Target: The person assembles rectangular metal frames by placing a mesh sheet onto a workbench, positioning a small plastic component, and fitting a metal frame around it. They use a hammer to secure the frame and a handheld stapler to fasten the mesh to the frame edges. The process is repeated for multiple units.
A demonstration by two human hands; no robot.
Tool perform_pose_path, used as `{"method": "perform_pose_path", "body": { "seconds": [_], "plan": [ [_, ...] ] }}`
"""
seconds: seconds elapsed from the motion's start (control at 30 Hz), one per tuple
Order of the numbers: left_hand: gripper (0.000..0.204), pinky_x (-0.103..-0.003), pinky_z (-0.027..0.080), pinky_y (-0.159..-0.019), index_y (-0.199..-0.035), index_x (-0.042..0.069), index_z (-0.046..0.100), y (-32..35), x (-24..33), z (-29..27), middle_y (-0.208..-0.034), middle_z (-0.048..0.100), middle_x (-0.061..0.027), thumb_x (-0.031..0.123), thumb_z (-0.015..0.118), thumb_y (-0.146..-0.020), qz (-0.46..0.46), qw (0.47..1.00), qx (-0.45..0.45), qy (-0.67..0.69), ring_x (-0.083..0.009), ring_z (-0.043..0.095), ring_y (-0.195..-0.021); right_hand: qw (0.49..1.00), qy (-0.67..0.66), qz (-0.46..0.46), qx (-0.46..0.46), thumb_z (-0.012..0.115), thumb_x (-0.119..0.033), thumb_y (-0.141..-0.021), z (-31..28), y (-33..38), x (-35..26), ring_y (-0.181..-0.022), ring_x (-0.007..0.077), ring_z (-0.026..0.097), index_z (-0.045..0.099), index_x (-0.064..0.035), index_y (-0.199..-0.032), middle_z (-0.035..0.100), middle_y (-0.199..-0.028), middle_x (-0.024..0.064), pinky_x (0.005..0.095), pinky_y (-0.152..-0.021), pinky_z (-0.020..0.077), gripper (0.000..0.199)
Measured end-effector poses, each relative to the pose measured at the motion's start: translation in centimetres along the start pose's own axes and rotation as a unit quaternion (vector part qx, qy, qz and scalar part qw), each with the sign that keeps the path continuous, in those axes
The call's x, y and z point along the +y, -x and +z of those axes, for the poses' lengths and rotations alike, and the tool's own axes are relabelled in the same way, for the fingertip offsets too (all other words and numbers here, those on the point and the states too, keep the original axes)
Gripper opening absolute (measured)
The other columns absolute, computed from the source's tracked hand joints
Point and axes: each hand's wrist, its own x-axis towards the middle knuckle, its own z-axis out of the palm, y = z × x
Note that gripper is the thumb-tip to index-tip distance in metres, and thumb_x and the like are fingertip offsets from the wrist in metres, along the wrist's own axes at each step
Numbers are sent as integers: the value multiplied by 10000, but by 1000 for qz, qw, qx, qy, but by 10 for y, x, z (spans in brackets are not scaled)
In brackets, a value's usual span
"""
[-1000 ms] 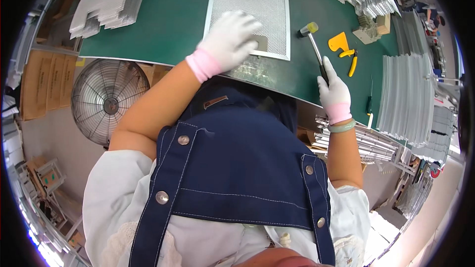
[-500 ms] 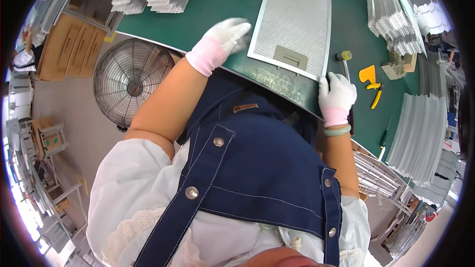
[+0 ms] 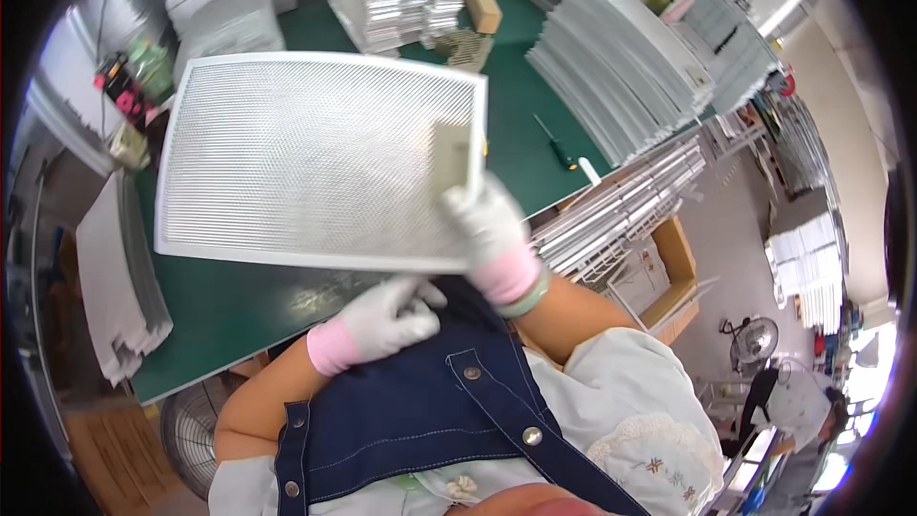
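Observation:
A rectangular metal mesh filter panel (image 3: 306,162) with a pale frame is raised off the green table in front of me. My right hand (image 3: 489,229), in a white glove with a pink cuff, grips its right end, beside a grey-green handle plate (image 3: 449,158) blurred by motion. Just under the panel's near edge is my left hand (image 3: 387,320), gloved the same way. Its fingers are loosely bent and apart, with nothing in them, close to my dark blue apron (image 3: 430,401).
Stacks of mesh sheets (image 3: 392,0) and frame strips (image 3: 621,67) stand on the green table (image 3: 210,325). A screwdriver (image 3: 556,143) lies near its right edge. More sheets (image 3: 119,277) are at the left. A fan (image 3: 196,425) stands below; a person (image 3: 793,411) is far right.
The panel lay on the table and is now lifted and turned sideways in my right hand. My left hand has come in close to the apron. The view has swung to the right.

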Motion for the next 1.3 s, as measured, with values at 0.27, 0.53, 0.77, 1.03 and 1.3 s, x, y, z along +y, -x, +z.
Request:
{"method": "perform_pose_path", "body": {
  "seconds": [0.27, 0.53, 0.77, 1.03, 1.3],
  "plan": [
    [532, -357, 504, -931, -1380, -40, 487, 13, -14, -20, -1168, 649, -191, 227, 600, -933, -91, 988, 66, -109, -257, 654, -1038, 932, -67, -141, 327, 608, -215, -969, -254, -3, -140, -1157, 271, 605, 497, 47, -1378, 583, -1306, 160, 384, -1009, 502, 498],
    [496, -335, 495, -931, -1358, -48, 501, -14, 3, -18, -1191, 657, -187, 186, 582, -928, -89, 986, 53, -128, -217, 654, -1023, 479, 795, -63, 366, 771, -159, -793, -416, -123, -210, -1082, 324, 655, 617, -42, -1258, 684, -1162, 166, 363, -950, 517, 503],
    [502, -347, 500, -933, -1355, -44, 501, -10, -2, -25, -1178, 655, -192, 175, 599, -915, -153, 979, 90, -102, -244, 650, -1038, 637, 665, 25, 389, 703, -231, -835, -488, -182, -189, -1118, 321, 634, 625, -70, -1245, 681, -1158, 174, 387, -973, 497, 447],
    [381, -385, 448, -1010, -1237, -21, 607, 103, 29, -99, -1194, 634, -178, 135, 580, -890, -104, 764, 485, -413, -306, 605, -1122, 465, 565, -426, 532, 636, -148, -873, -314, -126, -154, -1154, 406, 561, 547, 101, -1231, 608, -1218, 267, 500, -1024, 416, 445],
    [526, -429, 422, -1056, -1395, -11, 473, 468, -92, -291, -1403, 533, -191, 290, 587, -979, -551, 475, 321, -607, -364, 495, -1286, 774, 539, -316, -97, 668, -261, -825, -61, -56, 63, -875, 358, 653, 579, -73, -1119, 653, -878, 141, 480, -746, 517, 360]
  ]
}}
